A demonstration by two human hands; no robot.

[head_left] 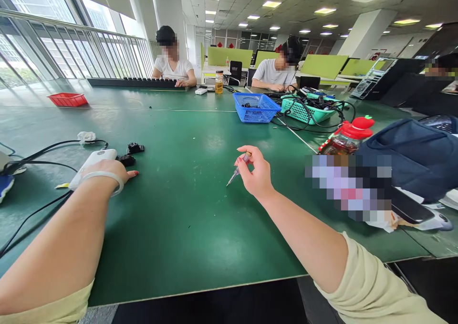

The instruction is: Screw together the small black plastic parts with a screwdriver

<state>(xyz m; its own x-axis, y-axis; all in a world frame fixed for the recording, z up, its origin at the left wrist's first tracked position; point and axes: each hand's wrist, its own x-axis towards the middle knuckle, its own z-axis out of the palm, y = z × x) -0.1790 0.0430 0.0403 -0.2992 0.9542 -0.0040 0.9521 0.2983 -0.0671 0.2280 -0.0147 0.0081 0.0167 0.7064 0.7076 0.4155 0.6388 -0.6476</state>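
Observation:
My right hand (255,171) pinches a small precision screwdriver (234,175) above the green tabletop (179,233). Its shaft is clear and thin, the end cap is gold, and the tip points down to the left. On the left, my left hand (110,170), with a pale bangle at the wrist, lies palm down across the near side of a white box-shaped device (96,158). The thumb is stretched out to the right; the other fingers are mostly hidden. Just beyond that hand are two small black parts, one nearer (126,160) and one farther (135,147).
Black cables (43,162) run along the left. A red tray (67,99), a blue basket (256,108) and a green basket (304,111) full of cables stand farther back. At right lie a red-lidded bottle (352,133), a dark bag (411,157) and a phone (411,207). Two people sit opposite.

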